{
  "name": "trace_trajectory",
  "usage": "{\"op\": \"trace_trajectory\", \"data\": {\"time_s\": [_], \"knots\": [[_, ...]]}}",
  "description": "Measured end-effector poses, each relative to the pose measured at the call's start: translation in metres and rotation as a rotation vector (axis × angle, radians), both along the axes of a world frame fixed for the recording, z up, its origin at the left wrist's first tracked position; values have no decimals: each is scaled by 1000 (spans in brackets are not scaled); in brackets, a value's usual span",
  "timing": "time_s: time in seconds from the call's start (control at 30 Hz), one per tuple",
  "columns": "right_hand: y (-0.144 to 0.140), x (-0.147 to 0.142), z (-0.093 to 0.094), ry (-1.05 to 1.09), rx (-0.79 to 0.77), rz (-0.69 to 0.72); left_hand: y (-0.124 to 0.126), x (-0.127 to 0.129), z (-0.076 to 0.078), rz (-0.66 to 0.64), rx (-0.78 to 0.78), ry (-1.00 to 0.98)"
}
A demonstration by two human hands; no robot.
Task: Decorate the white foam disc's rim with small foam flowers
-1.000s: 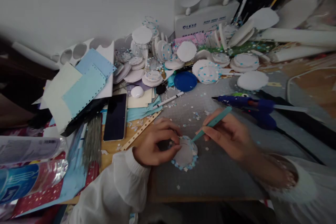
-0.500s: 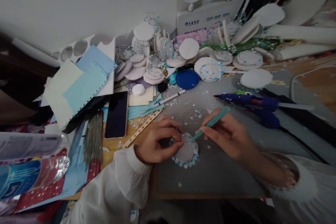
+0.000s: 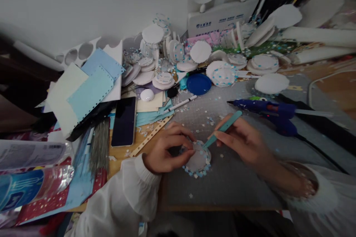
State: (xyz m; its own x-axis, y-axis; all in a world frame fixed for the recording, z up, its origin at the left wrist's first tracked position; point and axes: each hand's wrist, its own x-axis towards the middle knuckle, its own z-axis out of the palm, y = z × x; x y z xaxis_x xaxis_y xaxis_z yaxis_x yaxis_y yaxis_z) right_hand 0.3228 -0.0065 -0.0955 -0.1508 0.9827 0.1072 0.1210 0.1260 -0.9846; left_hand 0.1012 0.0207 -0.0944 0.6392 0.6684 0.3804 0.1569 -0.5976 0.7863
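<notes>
A pair of teal tweezers (image 3: pixel 224 127) is pinched in my right hand (image 3: pixel 241 139), its tip at the right part of the rim of a small white disc (image 3: pixel 195 163). Blue and white paper flowers ring that disc, which lies on the grey cutting mat (image 3: pixel 219 189). My left hand (image 3: pixel 171 148) rests at the disc's left edge, thumb and forefinger closed together over it. Whether they grip the disc's rim or a tiny piece on it is too small to make out. Loose flower bits (image 3: pixel 210 121) are scattered behind the disc.
To the right lies a blue glue gun (image 3: pixel 264 108) with its cord. A phone (image 3: pixel 124 122), a white pen (image 3: pixel 180 104) and paper sheets (image 3: pixel 91 89) are on the left. Behind stand a blue lid (image 3: pixel 198 83) and several white decorated discs (image 3: pixel 222 73). A bottle (image 3: pixel 36 185) lies far left.
My right hand and the tweezers have tilted very slightly, the tip staying at the disc's rim. My left hand and the disc look almost unmoved.
</notes>
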Motion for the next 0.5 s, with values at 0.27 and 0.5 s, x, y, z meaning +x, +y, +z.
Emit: {"op": "trace_trajectory", "data": {"time_s": [0.27,0.5], "knots": [[-3,-5,0,79,-93,9,0,0,0,-2,-1,-9],[-1,1,-6,148,-64,-51,0,0,-1,-3,-18,-47]]}}
